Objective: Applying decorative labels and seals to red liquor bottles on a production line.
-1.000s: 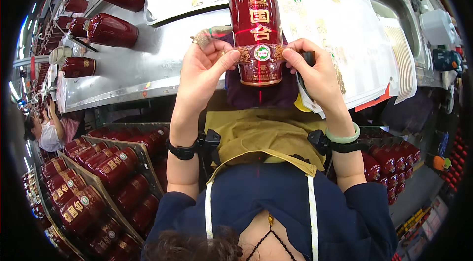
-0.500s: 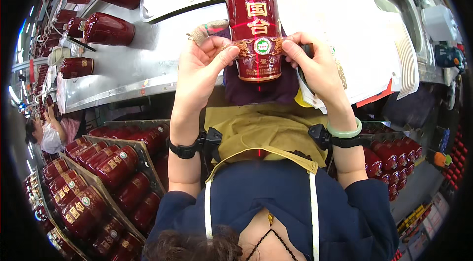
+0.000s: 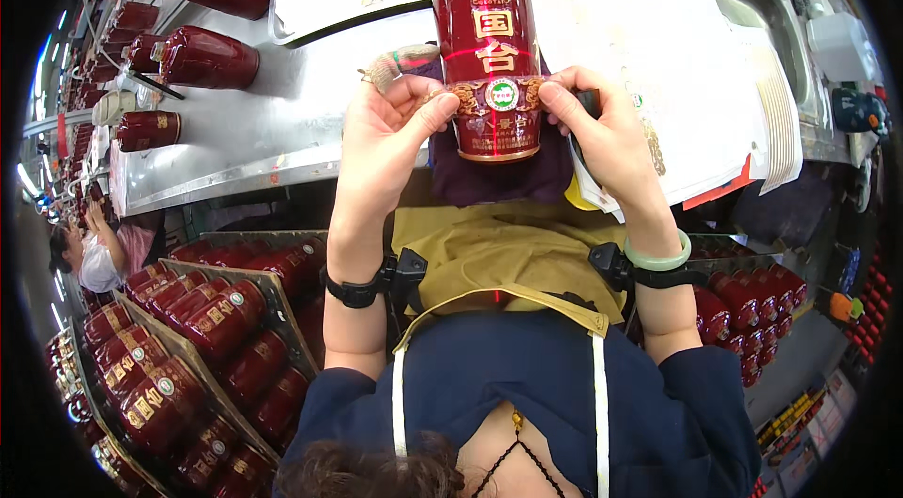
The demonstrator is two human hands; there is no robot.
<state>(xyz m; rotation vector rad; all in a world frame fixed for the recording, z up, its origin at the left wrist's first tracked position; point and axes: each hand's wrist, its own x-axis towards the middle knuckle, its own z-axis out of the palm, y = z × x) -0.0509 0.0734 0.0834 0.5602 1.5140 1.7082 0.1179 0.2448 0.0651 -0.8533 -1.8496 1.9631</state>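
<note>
A glossy dark-red bottle with gold lettering lies with its neck pointing away from me. Across its lower part runs a gold patterned label strip with a round green and white emblem. My left hand pinches the strip's left end between thumb and fingers; one of its fingers wears a pale finger cover. At the right end, my right hand presses thumb and fingers together on the strip. Under the bottle is a dark purple cloth. A thin red light line falls down the bottle and crosses it.
More red bottles lie on the metal table at the left. Label sheets cover the right side. Crates of red bottles stand below left, with other bottles below right. Another person is at the far left.
Some red bottles at the far upper left have shifted toward me. My hands keep their grip on the strip's ends, with almost no movement.
</note>
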